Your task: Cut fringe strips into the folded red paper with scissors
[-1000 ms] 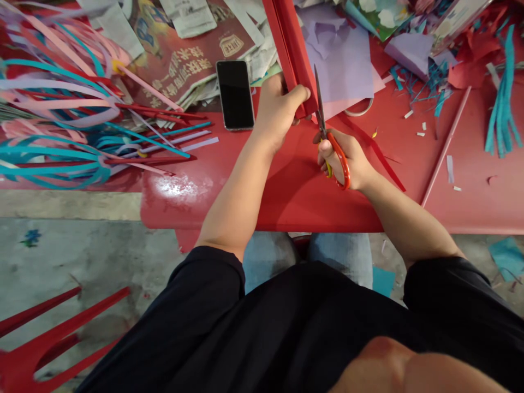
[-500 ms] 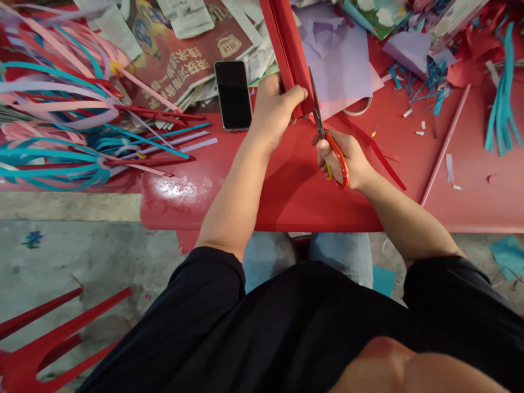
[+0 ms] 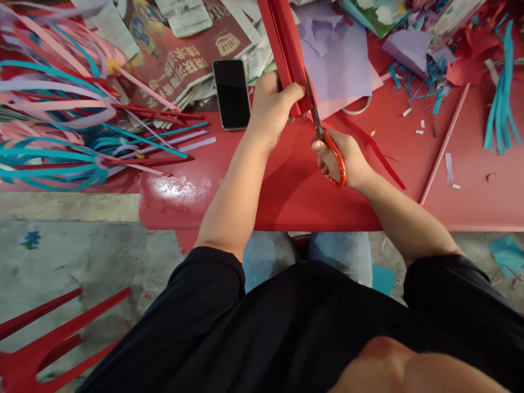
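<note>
Folded red paper [image 3: 289, 46] is pinched in my left hand [image 3: 276, 103], the thumb lying on top near its lower end. My right hand [image 3: 344, 155] is closed around the handles of a pair of scissors [image 3: 336, 158], orange and partly yellow. Their blades point up and away from me, along the right edge of the red paper, just right of my left thumb. The lower blade is mostly hidden by the paper. A thin red paper strip [image 3: 380, 150] lies on the table to the right of the scissors.
A black phone [image 3: 231, 94] lies left of my left hand, beside newspapers [image 3: 180, 60]. Looped paper-strip bundles [image 3: 57, 109] fill the left. Purple paper [image 3: 339, 65] lies behind the scissors. On the right are a pink stick [image 3: 446, 142], a teal fringe [image 3: 501, 103] and scraps. A red chair [image 3: 53, 349] stands lower left.
The scissors have closed somewhat and shifted slightly left, with the blades now over the right edge of the red paper. My left hand keeps its hold, almost unmoved.
</note>
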The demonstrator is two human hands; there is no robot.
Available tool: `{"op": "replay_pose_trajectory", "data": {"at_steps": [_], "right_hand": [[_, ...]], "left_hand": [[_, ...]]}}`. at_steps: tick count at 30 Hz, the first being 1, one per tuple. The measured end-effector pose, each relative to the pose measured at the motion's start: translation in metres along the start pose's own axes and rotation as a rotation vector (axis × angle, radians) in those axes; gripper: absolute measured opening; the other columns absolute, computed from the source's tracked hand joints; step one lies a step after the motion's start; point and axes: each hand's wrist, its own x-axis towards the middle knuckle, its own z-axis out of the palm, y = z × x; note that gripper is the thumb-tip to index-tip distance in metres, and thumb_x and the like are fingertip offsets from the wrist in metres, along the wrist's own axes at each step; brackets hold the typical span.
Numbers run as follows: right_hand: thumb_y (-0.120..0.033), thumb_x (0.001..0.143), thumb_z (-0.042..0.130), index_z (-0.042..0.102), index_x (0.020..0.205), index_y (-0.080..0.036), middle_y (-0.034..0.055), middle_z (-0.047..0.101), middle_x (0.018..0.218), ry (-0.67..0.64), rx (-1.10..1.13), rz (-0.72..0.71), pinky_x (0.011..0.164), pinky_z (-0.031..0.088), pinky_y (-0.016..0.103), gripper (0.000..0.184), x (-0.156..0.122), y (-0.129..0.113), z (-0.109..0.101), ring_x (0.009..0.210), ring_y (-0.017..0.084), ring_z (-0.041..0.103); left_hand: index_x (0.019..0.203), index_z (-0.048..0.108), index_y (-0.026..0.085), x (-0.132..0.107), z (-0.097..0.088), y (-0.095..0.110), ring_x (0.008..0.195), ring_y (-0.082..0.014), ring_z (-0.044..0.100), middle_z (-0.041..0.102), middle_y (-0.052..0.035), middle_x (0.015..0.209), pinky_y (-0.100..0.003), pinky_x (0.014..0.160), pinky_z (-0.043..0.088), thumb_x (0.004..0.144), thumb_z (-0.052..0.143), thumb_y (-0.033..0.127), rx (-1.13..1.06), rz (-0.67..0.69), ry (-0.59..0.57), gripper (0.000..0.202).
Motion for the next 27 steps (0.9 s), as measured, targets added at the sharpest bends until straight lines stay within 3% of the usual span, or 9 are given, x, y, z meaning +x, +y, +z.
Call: {"op": "replay_pose_trajectory", "data": {"at_steps": [7, 13, 17, 22, 27], "right_hand": [[-0.090, 0.084, 0.073, 0.059, 0.091, -0.025, -0.0025, 0.059, 0.062, -0.002, 0.016, 0.024, 0.037, 0.043, 0.029, 0.067, 0.002, 0.001, 0.001, 0.044, 0.014, 0.054], [-0.092, 0.094, 0.056, 0.061, 0.109, -0.023, 0.0058, 0.072, 0.084, -0.114, 0.116, -0.107, 0.065, 0.064, 0.035, 0.071, 0.002, 0.011, -0.002, 0.073, 0.022, 0.077], [-0.092, 0.095, 0.054, 0.060, 0.118, -0.024, 0.0077, 0.074, 0.092, -0.134, 0.111, -0.131, 0.078, 0.067, 0.039, 0.073, 0.002, 0.012, -0.007, 0.087, 0.026, 0.080], [-0.096, 0.090, 0.056, 0.062, 0.111, -0.025, 0.0060, 0.073, 0.092, -0.076, 0.066, -0.141, 0.075, 0.065, 0.038, 0.074, 0.001, 0.010, -0.007, 0.084, 0.025, 0.078], [-0.104, 0.084, 0.051, 0.063, 0.107, -0.027, 0.0052, 0.072, 0.086, 0.020, 0.073, -0.072, 0.068, 0.065, 0.039, 0.081, 0.004, 0.010, -0.003, 0.076, 0.024, 0.076]], "left_hand": [[0.068, 0.067, 0.030, -0.001, -0.002, -0.003, 0.053, -0.0182, 0.053, 0.059, -0.0026, 0.065, -0.036, 0.051, 0.033, 0.087, 0.072, 0.027, -0.115, 0.074, -0.054, 0.020], [0.068, 0.064, 0.029, -0.003, 0.000, 0.002, 0.056, -0.0194, 0.054, 0.061, -0.0037, 0.066, -0.037, 0.052, 0.036, 0.089, 0.079, 0.042, -0.103, 0.036, -0.049, 0.028], [0.067, 0.062, 0.031, -0.004, 0.001, 0.003, 0.059, -0.0208, 0.054, 0.063, -0.0042, 0.067, -0.039, 0.053, 0.036, 0.090, 0.078, 0.056, -0.037, 0.017, -0.059, 0.037], [0.066, 0.063, 0.033, -0.008, 0.003, 0.004, 0.060, -0.0229, 0.056, 0.061, -0.0031, 0.066, -0.043, 0.058, 0.041, 0.085, 0.076, 0.037, 0.000, 0.019, -0.096, 0.023], [0.062, 0.061, 0.036, -0.018, 0.011, 0.012, 0.070, -0.0300, 0.066, 0.065, -0.0034, 0.066, -0.045, 0.061, 0.044, 0.078, 0.072, 0.025, 0.056, -0.014, -0.142, 0.022]]}}
